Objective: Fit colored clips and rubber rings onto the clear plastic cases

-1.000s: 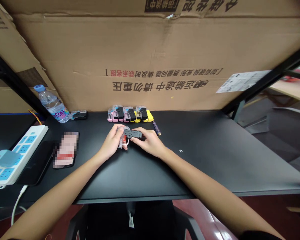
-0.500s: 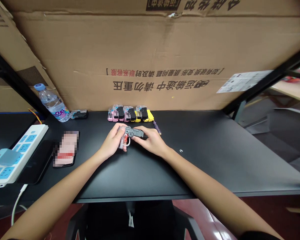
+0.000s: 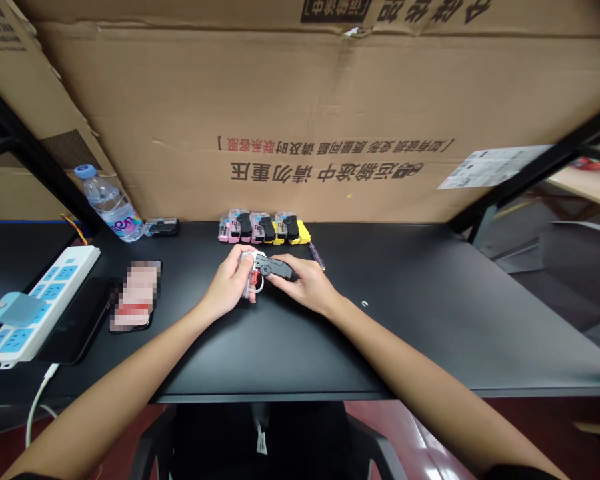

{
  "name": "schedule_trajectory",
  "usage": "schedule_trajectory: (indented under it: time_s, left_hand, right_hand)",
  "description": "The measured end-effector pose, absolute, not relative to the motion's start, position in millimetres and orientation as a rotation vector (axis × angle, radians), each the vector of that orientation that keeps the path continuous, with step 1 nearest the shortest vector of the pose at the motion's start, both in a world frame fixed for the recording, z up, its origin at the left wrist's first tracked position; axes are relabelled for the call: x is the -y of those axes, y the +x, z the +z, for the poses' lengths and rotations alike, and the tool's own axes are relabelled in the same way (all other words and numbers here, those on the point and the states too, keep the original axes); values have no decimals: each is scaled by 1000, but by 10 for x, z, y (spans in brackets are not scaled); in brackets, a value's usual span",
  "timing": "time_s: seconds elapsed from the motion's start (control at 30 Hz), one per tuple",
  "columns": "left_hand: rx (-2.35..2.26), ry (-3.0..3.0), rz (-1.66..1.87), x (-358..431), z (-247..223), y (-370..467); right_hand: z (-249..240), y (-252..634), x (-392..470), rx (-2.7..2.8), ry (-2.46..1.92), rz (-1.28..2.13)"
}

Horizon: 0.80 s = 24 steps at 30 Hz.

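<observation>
Both my hands hold a small toy gun over the middle of the black desk. It has a dark grey body with a round dial, a red trigger, a white trigger guard and a clear grip. My left hand is closed around the grip, its thumb pressed on the upper part. At the other end, my right hand pinches the dark body between thumb and fingers. Behind them stands a row of several folded toy pieces in pink, yellow, black and clear plastic. A thin purple stick lies beside that row.
A tall cardboard sheet backs the desk. On the left are a water bottle, another folded piece, a phone, a dark slab and a power strip. A tiny white bit lies to the right.
The toy gun's dark body has tilted slightly, its right end lower, and more white shows beside my left thumb. Both hands keep their hold. The whole view has shifted a little.
</observation>
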<state>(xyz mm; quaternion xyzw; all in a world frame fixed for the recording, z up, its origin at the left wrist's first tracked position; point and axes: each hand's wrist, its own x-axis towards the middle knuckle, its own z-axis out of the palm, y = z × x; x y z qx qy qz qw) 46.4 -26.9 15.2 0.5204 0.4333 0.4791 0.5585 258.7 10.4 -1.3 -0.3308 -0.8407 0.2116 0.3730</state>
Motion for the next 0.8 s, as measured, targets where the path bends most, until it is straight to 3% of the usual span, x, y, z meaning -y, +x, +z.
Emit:
schedule_trajectory:
  time_s: [0.4, 0.8]
  left_hand:
    - [-1067, 1399, 1083, 266, 193, 378]
    - [-1091, 1455, 1025, 276, 211, 339]
  right_hand:
    - [-34, 2617, -87, 2232, -775, 382]
    - [-16, 2591, -54, 2221, -774, 491]
